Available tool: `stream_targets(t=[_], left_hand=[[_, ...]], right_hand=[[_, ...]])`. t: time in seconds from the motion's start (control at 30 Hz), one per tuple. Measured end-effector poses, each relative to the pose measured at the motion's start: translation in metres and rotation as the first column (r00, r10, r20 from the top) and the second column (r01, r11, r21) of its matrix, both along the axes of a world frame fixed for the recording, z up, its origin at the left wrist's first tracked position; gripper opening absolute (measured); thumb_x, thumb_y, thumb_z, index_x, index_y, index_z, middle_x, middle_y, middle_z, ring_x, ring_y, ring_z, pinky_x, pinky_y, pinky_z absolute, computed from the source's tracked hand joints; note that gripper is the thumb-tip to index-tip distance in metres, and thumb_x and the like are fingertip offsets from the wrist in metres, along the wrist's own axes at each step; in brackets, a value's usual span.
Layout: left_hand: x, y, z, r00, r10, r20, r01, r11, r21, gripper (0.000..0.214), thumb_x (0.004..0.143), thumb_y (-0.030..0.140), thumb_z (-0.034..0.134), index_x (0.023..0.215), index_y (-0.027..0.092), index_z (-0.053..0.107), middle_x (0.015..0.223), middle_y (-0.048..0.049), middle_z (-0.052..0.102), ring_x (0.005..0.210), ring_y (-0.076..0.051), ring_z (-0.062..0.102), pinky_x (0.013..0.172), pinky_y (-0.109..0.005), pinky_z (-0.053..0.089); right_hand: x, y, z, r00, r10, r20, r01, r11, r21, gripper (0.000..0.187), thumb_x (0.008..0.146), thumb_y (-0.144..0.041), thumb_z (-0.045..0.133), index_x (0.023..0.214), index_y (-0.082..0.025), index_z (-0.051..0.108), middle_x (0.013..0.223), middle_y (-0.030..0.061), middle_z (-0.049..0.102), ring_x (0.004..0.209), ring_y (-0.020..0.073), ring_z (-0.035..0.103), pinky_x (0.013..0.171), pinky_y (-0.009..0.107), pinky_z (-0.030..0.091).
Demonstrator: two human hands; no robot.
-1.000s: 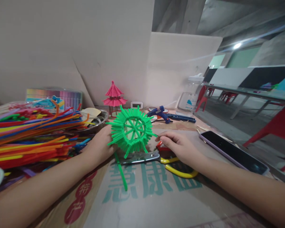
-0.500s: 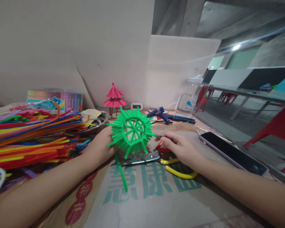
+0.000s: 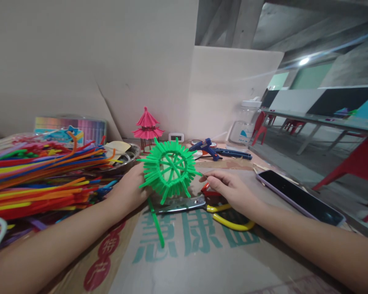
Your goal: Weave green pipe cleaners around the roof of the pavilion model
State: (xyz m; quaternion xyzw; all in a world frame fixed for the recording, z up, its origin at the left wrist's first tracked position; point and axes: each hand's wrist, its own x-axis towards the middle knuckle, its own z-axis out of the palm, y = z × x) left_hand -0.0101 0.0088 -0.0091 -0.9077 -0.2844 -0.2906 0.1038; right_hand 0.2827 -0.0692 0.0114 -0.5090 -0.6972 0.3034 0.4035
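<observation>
My left hand (image 3: 130, 185) is closed on the left side of a bright green pipe-cleaner wheel (image 3: 159, 183), its fingertips partly hidden behind it. The wheel has a ring with crossing spokes and many short strips radiating outward. At its right edge, my right hand (image 3: 227, 185) pinches the thin end of a green pipe cleaner (image 3: 198, 174). Below the wheel lies a pair of scissors (image 3: 184, 205) with yellow handles, blades partly covered. A loose green pipe cleaner (image 3: 157, 226) hangs down beneath my left hand. Something red-handled (image 3: 207, 188) rests under my right fingers.
Colourful pipe cleaners (image 3: 43, 167) are heaped at left, before a marker case (image 3: 92, 128) and a metal bowl (image 3: 131, 157). Behind stand a pink pagoda model (image 3: 147, 122), a small timer (image 3: 176, 137), a blue glue gun (image 3: 206, 148) and a bottle (image 3: 243, 126). A phone (image 3: 300, 198) lies right.
</observation>
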Motion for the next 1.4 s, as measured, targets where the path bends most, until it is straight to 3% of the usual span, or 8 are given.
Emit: stream_targets(t=[0.47,0.6,0.93,1.4], left_hand=[[0.0005,0.0019,-0.0014,1.000,-0.004,0.011,0.005,0.999,-0.045,0.039,0.090,0.019,0.050,0.123,0.021,0.070,0.133,-0.0076,0.066,0.127,-0.027,0.056,0.114,-0.045,0.044],[0.0014,0.0004,0.0013,1.000,-0.010,0.012,0.010,1.000,-0.008,0.036,0.091,0.019,0.047,0.118,0.019,0.072,0.130,-0.0087,0.067,0.124,-0.027,0.058,0.112,-0.044,0.046],[0.0018,-0.0025,0.0027,1.000,0.014,-0.004,-0.014,1.000,-0.004,0.035,0.092,0.022,0.045,0.114,0.019,0.073,0.126,-0.0093,0.069,0.121,-0.027,0.060,0.109,-0.043,0.049],[-0.0009,0.0000,-0.0024,1.000,0.019,0.007,-0.019,0.999,0.043,0.037,0.096,0.027,0.046,0.123,0.020,0.070,0.128,-0.0090,0.068,0.121,-0.027,0.059,0.106,-0.039,0.050]], right_hand=[[0.0017,0.0015,0.0004,0.999,-0.003,0.040,0.002,0.999,0.037,0.030,0.091,-0.034,0.050,0.088,-0.019,0.076,0.091,0.0073,0.079,0.088,0.0242,0.074,0.080,0.033,0.056],[0.0018,0.0021,-0.0003,0.999,-0.013,0.034,0.011,0.999,0.042,0.030,0.090,-0.034,0.051,0.088,-0.019,0.076,0.090,0.0074,0.079,0.088,0.0241,0.074,0.081,0.033,0.056],[0.0008,0.0010,0.0001,1.000,0.004,-0.016,-0.004,1.000,0.008,0.032,0.091,-0.039,0.050,0.093,-0.020,0.075,0.089,0.0059,0.077,0.078,0.0223,0.072,0.068,0.031,0.055],[0.0007,0.0007,0.0024,0.999,-0.012,0.031,0.011,1.000,0.027,0.031,0.091,-0.035,0.051,0.088,-0.019,0.077,0.089,0.0068,0.079,0.085,0.0228,0.074,0.079,0.032,0.057]])
